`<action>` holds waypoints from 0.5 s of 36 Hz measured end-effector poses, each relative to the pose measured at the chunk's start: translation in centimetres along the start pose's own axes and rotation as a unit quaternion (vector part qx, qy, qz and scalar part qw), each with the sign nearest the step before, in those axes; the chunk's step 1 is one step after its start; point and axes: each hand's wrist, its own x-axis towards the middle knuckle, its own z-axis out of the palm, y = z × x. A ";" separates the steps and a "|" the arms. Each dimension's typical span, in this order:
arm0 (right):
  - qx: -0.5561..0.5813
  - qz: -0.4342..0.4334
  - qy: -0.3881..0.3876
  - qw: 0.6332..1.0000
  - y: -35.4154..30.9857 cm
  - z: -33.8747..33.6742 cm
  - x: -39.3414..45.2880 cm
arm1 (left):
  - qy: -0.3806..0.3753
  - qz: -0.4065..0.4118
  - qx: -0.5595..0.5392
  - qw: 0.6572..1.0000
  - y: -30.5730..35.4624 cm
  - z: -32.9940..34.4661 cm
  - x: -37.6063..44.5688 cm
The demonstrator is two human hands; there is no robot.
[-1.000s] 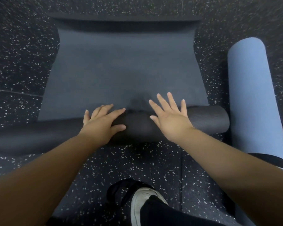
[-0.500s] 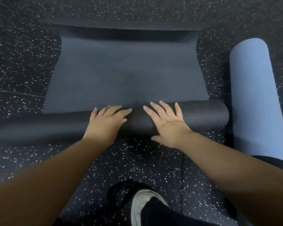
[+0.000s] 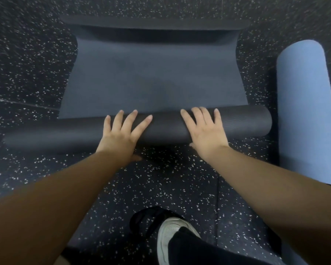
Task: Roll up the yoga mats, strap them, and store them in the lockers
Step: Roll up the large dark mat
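Dark yoga mat (image 3: pixel 157 79) on the speckled floor (image 3: pixel 27 64), partly rolled. The roll (image 3: pixel 166 127) runs left to right across the person's front; the flat remainder lies beyond it, away from the body. Left hand (image 3: pixel 120 134) and right hand (image 3: pixel 204 131) both flat on top of the roll, fingers straight and spread, gripping nothing, set near its middle. Next push likely goes forward, square to that axis. Blue rolled mat (image 3: pixel 304 111) lies just beside the roll's right end.

Both bare forearms reach forward and converge. The left hand (image 3: pixel 120 134) and right hand (image 3: pixel 205 131) lie palm-down, side by side but apart, fingers (image 3: pixel 139 124) straight and spread, thumbs tucked low.
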 end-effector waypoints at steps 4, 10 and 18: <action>-0.020 0.024 -0.005 1.000 0.8 0.5 0.3 | -0.036 -0.025 -0.051 0.998 -1.0 -1.5 2.0; 0.014 0.022 -0.024 0.999 1.0 -0.9 1.4 | -0.027 -0.038 -0.046 0.998 -1.6 -1.8 3.2; -0.004 0.024 -0.020 1.000 0.2 -0.7 -0.4 | 0.040 -0.003 -0.074 0.996 -2.1 -0.9 2.2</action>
